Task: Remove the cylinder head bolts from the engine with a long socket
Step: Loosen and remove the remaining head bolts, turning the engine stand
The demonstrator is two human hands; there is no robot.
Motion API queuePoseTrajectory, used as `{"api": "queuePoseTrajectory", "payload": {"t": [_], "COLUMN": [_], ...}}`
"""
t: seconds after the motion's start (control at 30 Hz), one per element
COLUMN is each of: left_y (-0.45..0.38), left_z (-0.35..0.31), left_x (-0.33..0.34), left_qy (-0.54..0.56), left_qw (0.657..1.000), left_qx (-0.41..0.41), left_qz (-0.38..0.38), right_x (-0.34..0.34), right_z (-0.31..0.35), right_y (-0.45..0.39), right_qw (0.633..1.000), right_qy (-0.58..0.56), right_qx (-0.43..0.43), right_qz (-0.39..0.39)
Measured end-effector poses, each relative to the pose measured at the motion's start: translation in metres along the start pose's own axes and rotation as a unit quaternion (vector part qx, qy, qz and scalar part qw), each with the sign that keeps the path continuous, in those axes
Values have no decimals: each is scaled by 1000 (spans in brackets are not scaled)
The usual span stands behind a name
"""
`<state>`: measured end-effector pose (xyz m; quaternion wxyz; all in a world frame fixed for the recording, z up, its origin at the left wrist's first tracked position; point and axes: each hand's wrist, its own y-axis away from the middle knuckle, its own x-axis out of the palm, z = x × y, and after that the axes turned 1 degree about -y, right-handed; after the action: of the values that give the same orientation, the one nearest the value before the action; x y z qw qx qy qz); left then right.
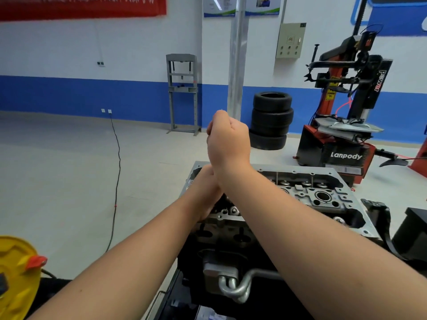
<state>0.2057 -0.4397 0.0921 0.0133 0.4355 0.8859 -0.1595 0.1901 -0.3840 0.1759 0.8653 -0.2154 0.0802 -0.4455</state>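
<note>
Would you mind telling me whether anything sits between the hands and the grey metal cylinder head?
Nothing visible does. The right hand is fisted high over the grey metal cylinder head, the left hand lower beside it; any tool in them is hidden.

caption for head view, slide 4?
Right hand fisted above left hand, both over the cylinder head.

At six o'clock sits the silver-grey cast metal engine cylinder head (323, 197). At one o'clock stand black stacked rubber tyres (271, 121); at two o'clock, a red-and-black tyre-changing machine (342, 125). The white-over-blue banded painted wall (69, 88) spans nine to twelve; a yellow round plastic lid (16, 273) lies at eight.
</note>
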Motion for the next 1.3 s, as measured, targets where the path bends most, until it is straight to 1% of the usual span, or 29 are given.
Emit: {"api": "queuePoseTrajectory", "payload": {"t": [0.07, 0.13, 0.27, 0.37, 0.47, 0.53, 0.63, 0.7, 0.77, 0.83, 0.87, 0.9, 0.93, 0.97, 1.0, 1.03, 1.13, 1.17, 1.23, 1.3], "left_y": [-3, -5, -4, -3, -5, -6, -4, -1, 3, 7, 8, 11, 14, 16, 18, 19, 21, 22, 22, 22], "left_z": [-6, -5, 2, 3, 6, 8, 9, 5, 0, 0, 2, 6, 9, 12, 15, 17, 18, 18, 16, 12], "left_x": [-1, 1, 14, 20, 24, 27, 30, 29, 24, 10, 1, -8, -14, -18, -20, -19, -12, -13, -13, -11], "left_qy": [10, 13, 19, 9, 6, -1, -8, 5, -18, -78, -79, -54, -12, 22, 41, 31, -36, -50, -48, -42], "left_qw": [1000, 1000, 999, 994, 989, 984, 977, 978, 983, 992, 996, 999, 1000, 999, 998, 999, 998, 997, 997, 995], "left_qx": [-12, -21, -3, -3, -5, -4, 4, -7, -15, -10, -2, 5, 5, 7, 10, 19, 44, 44, 43, 53], "left_qz": [24, 17, -49, -108, -149, -176, -214, -210, -179, -101, -49, -3, 26, 39, 39, 29, -15, -27, -50, -78], "right_x": [1, 0, -3, -5, -9, -13, -17, -17, -17, -19, -21, -23, -25, -26, -27, -29, -31, -31, -30, -25], "right_z": [3, 2, 0, -1, -4, -4, -4, -5, -8, -11, -13, -13, -14, -14, -13, -13, -4, 0, 8, 9], "right_y": [-3, -8, -13, -15, -21, -24, -25, -27, -29, -31, -32, -33, -33, -33, -34, -33, -31, -31, -28, -23], "right_qw": [1000, 999, 998, 997, 996, 991, 968, 957, 955, 952, 949, 945, 941, 938, 936, 937, 947, 958, 978, 982], "right_qy": [2, -11, -16, -4, 12, -13, -52, -63, -77, -102, -115, -125, -132, -136, -138, -139, -119, -82, 14, 37], "right_qx": [18, 38, 46, 43, 50, 81, 121, 127, 127, 127, 128, 129, 130, 134, 138, 145, 162, 145, 85, 55], "right_qz": [7, 21, 50, 62, 77, 109, 212, 251, 255, 258, 263, 273, 283, 291, 292, 287, 252, 233, 190, 176]}}
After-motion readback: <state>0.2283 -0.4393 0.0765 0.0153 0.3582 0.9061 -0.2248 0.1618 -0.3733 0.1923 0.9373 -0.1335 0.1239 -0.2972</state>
